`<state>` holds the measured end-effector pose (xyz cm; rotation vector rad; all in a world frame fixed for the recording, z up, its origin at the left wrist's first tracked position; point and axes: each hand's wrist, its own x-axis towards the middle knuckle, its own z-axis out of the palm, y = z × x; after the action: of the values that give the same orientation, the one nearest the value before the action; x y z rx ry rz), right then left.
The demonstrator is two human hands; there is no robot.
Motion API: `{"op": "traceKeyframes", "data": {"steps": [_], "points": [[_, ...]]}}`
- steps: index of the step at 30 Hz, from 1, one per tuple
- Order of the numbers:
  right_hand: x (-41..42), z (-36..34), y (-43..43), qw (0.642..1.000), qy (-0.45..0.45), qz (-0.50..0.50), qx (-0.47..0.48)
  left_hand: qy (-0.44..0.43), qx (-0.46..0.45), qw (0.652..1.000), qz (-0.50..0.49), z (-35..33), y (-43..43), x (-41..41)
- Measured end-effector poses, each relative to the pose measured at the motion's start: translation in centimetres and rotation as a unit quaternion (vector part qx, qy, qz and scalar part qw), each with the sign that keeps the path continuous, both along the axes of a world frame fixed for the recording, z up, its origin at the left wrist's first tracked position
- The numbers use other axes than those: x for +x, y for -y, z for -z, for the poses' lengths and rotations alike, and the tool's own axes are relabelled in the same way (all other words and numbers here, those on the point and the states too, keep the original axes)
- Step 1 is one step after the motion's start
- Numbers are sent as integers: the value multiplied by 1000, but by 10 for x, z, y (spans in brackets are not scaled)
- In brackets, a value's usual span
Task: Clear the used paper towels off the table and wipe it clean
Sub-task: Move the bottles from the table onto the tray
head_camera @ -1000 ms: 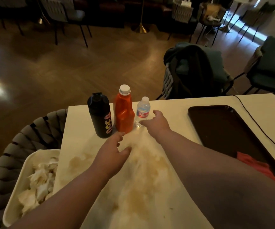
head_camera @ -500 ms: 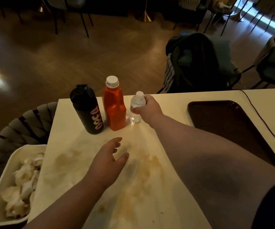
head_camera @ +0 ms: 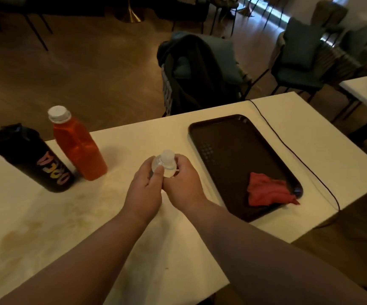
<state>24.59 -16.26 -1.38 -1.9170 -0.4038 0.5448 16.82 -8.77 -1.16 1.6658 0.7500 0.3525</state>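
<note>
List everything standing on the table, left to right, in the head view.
black bottle → orange bottle → small clear bottle → dark tray

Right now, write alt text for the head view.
The left hand and right hand grip a water bottle at a stained table. A black bottle and orange bottle stand left; a tray holding a red cloth lies right.

Single wide-angle view, taken from the person's head, which faced forward and down across the worktop (head_camera: 288, 137) from its near edge. The left hand (head_camera: 142, 190) and right hand (head_camera: 184, 183) lay close beneath the lens at mid-frame; floor (head_camera: 90, 69) and chairs (head_camera: 200, 69) filled the upper part, farther off.
</note>
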Motion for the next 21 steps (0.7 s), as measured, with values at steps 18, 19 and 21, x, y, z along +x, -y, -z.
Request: {"op": "traceKeyframes", "data": {"steps": [18,19,21], "points": [[117,20,159,989,34,127,-70,-76,-40,974,211,18,126,141],[117,23,160,989,32,128,-70,-76,-40,974,210,20,127,141],[121,27,161,989,32,123,-76,-79,-37,974,211,21,127,142]]}}
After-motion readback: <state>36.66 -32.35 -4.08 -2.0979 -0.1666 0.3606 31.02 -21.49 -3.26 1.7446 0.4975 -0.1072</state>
